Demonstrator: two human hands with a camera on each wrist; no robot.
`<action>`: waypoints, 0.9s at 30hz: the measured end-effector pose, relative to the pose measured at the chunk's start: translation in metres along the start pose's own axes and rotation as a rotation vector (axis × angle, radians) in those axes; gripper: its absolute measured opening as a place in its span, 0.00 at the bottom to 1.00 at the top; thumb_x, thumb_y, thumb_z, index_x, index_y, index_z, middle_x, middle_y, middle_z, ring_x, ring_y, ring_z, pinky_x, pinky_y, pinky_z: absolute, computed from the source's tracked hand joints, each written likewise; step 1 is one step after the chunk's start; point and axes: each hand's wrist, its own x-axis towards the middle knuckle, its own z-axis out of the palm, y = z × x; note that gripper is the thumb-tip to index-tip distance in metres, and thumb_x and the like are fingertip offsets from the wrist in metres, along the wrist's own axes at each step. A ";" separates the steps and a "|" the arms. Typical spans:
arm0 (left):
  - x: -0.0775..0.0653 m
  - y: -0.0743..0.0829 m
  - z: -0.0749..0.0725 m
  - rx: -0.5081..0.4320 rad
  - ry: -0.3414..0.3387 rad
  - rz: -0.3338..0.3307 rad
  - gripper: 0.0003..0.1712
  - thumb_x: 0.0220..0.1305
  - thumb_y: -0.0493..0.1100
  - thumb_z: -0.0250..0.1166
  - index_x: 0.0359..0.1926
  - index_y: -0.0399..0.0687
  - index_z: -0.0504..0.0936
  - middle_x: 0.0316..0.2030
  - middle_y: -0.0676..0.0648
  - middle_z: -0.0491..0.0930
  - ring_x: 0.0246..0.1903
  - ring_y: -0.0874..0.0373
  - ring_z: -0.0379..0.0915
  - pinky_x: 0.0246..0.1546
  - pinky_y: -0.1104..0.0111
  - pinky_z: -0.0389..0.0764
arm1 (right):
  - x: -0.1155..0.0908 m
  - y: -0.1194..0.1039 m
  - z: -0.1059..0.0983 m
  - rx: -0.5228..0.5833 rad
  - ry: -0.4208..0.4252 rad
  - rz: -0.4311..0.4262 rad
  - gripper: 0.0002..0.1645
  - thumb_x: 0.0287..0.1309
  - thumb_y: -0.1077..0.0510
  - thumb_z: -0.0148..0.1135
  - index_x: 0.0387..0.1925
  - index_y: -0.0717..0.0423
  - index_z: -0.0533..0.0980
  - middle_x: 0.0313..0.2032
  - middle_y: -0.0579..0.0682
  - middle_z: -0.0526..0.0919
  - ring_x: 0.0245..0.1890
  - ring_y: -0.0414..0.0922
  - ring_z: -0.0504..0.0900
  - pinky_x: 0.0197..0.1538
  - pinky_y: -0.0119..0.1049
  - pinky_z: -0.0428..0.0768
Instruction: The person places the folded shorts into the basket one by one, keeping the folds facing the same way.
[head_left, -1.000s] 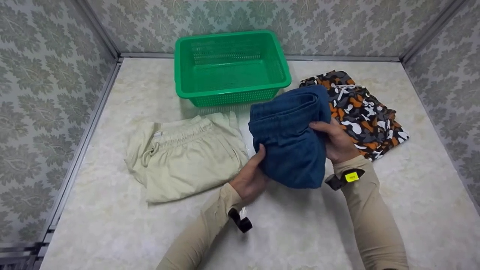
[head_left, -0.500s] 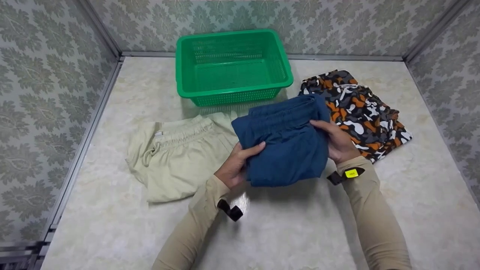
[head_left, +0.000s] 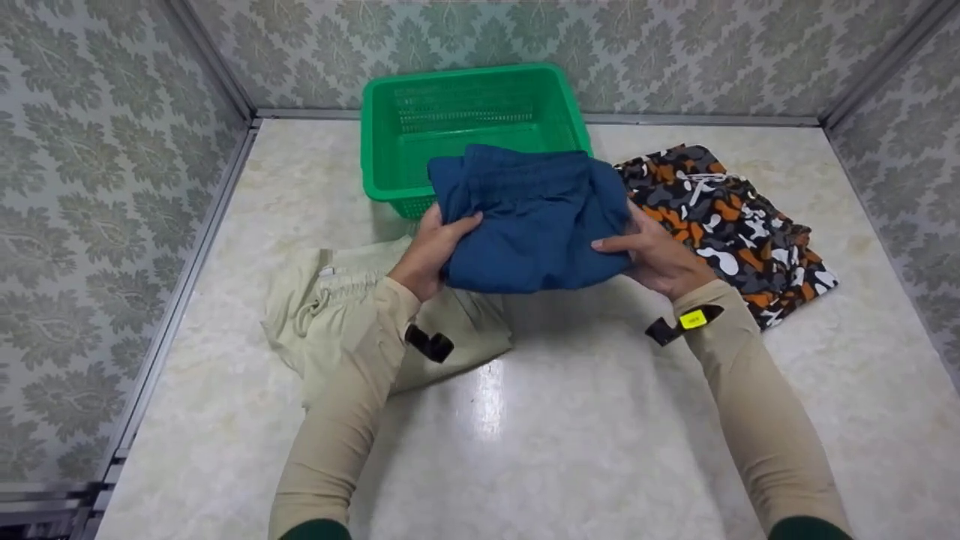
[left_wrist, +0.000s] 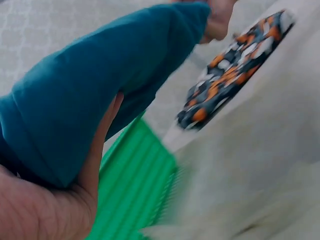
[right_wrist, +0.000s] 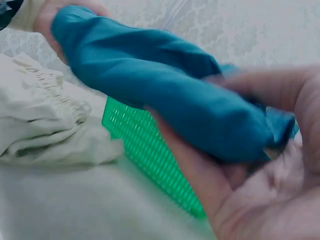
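Note:
Folded blue shorts [head_left: 532, 225] are held up between both hands, overlapping the front rim of the green basket [head_left: 375, 142] in the head view. My left hand [head_left: 429, 251] grips their left side, thumb on top and fingers underneath. On the right side my right hand [head_left: 660, 251] pinches them the same way. The right wrist view shows the blue shorts [right_wrist: 165, 85] as a thick folded bundle between thumb and fingers. In the left wrist view the cloth [left_wrist: 95, 85] lies along my left palm, with the basket [left_wrist: 135, 185] beyond it.
Beige shorts [head_left: 337, 315] with a gathered waistband lie on the table at left, partly under my left forearm. Camouflage shorts [head_left: 727, 225] in orange, black and white lie at right. Patterned walls [head_left: 315, 45] enclose the table [head_left: 555, 427] at the back and sides.
Both hands have carried the blue shorts up and leftward, from the table's middle to the basket's front edge. My left hand has shifted its grip along their left side.

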 end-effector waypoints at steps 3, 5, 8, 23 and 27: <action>0.014 0.017 -0.007 -0.037 0.034 -0.013 0.34 0.72 0.43 0.63 0.74 0.54 0.62 0.70 0.49 0.67 0.65 0.54 0.66 0.64 0.63 0.69 | 0.021 -0.012 0.010 0.065 0.007 -0.053 0.61 0.60 0.81 0.54 0.81 0.35 0.42 0.79 0.49 0.48 0.76 0.49 0.54 0.73 0.49 0.62; 0.022 0.024 -0.010 -0.081 0.048 -0.035 0.38 0.70 0.43 0.65 0.76 0.53 0.59 0.70 0.48 0.66 0.64 0.53 0.68 0.62 0.62 0.71 | 0.033 -0.018 0.014 0.092 0.031 -0.059 0.60 0.60 0.82 0.54 0.81 0.35 0.45 0.79 0.50 0.50 0.75 0.49 0.57 0.70 0.48 0.66; 0.026 0.029 -0.015 -0.103 0.037 -0.069 0.46 0.64 0.42 0.69 0.78 0.53 0.56 0.69 0.46 0.66 0.61 0.50 0.70 0.59 0.60 0.74 | 0.045 -0.024 0.016 0.113 0.064 -0.034 0.60 0.59 0.83 0.52 0.81 0.36 0.47 0.79 0.51 0.52 0.75 0.49 0.59 0.69 0.46 0.68; 0.079 0.073 -0.035 0.239 0.153 -0.064 0.54 0.65 0.27 0.57 0.82 0.58 0.39 0.81 0.54 0.40 0.78 0.57 0.36 0.73 0.65 0.55 | 0.105 -0.057 0.037 -0.080 0.275 -0.065 0.52 0.59 0.80 0.50 0.78 0.40 0.54 0.71 0.56 0.60 0.63 0.49 0.68 0.63 0.41 0.71; 0.099 0.082 -0.039 0.356 0.188 -0.089 0.51 0.68 0.28 0.54 0.82 0.59 0.38 0.80 0.57 0.36 0.78 0.61 0.31 0.73 0.68 0.52 | 0.124 -0.054 0.043 -0.433 0.406 -0.154 0.38 0.60 0.77 0.49 0.66 0.44 0.64 0.56 0.54 0.70 0.42 0.47 0.69 0.41 0.39 0.69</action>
